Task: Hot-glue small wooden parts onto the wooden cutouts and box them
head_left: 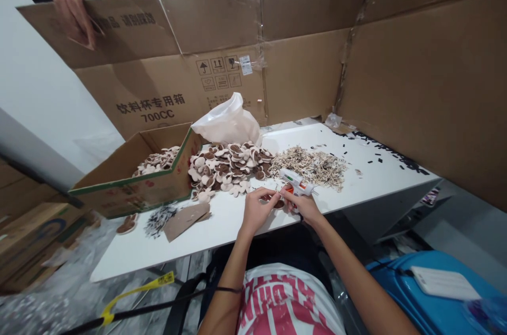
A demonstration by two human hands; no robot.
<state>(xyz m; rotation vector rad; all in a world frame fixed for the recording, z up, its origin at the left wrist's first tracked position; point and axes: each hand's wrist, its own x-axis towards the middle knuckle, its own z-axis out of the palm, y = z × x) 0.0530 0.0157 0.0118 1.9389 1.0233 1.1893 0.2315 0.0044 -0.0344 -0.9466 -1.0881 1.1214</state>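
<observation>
Both my hands meet over the table's front edge. My left hand [257, 209] is closed, thumb and forefinger pinching a small pale piece whose kind I cannot make out. My right hand [304, 207] is closed around the handle of a white and orange hot glue gun [298, 180], its thumb and forefinger meeting the left fingertips. The gun's nozzle points left, away from me. A brown oval piece [279, 204] shows just below the fingertips. Beyond the hands are a heap of pale and brown flower-shaped felt pieces [225, 166] and a pile of thin beige strips [312, 163].
An open cardboard box [130, 192] with more felt pieces stands left, before a white plastic bag [229, 121]. Brown card [186, 220] and grey-white bits [158, 219] lie nearer. Black pieces [400, 155] are scattered right. Tall cardboard walls [304, 76] enclose the table [237, 219].
</observation>
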